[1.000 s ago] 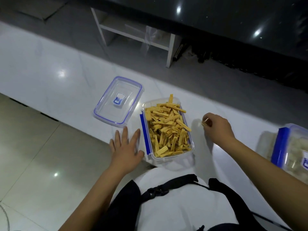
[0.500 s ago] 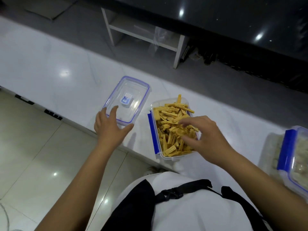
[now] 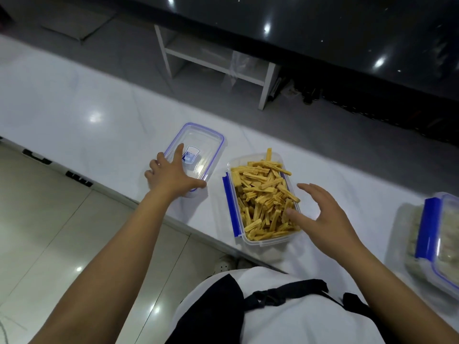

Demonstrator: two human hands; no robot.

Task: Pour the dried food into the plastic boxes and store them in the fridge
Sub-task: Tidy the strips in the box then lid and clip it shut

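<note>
Clear lid (image 3: pixel 198 147) under left hand (image 3: pixel 171 178), right hand (image 3: pixel 320 214) spread — empty

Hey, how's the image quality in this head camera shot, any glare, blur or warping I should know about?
Head view: ceiling lights glare as bright spots on the white counter, the floor tiles and the dark glossy surface behind; wide-angle warping bends the counter edge; the second box at the right edge is smeared; the left hand and right hand look slightly soft.

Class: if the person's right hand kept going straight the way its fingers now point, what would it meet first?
Probably the yellow dried food in the open box; the right hand points left across its rim, though its height is unclear.
</note>
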